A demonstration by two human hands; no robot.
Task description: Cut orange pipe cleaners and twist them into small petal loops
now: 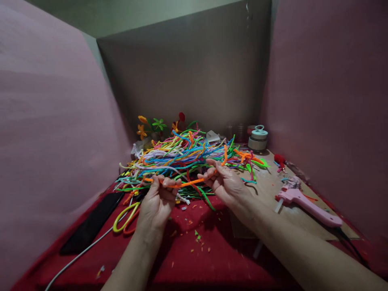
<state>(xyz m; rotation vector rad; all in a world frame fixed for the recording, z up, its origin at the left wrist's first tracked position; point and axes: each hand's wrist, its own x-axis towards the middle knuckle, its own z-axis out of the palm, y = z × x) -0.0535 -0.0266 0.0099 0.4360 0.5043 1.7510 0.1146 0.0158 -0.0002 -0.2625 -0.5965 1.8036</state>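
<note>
An orange pipe cleaner (193, 183) stretches between my two hands in front of a big heap of many-coloured pipe cleaners (182, 155). My left hand (159, 200) is closed on its left part, thumb against fingers, with a short end sticking out to the left. Further right, my right hand (226, 182) pinches the other part, and that end bends upward above the thumb. Both hands are raised a little over the near side of the heap.
Scissors with yellow and red handles (125, 218) lie left, beside a black flat case (92, 224) and a white cable (81, 254). A pink glue gun (309, 202) rests on a board (266, 194) at right. Behind stand pipe-cleaner flowers (159, 124) and a lidded jar (258, 139). Pink walls flank the red cloth (194, 262).
</note>
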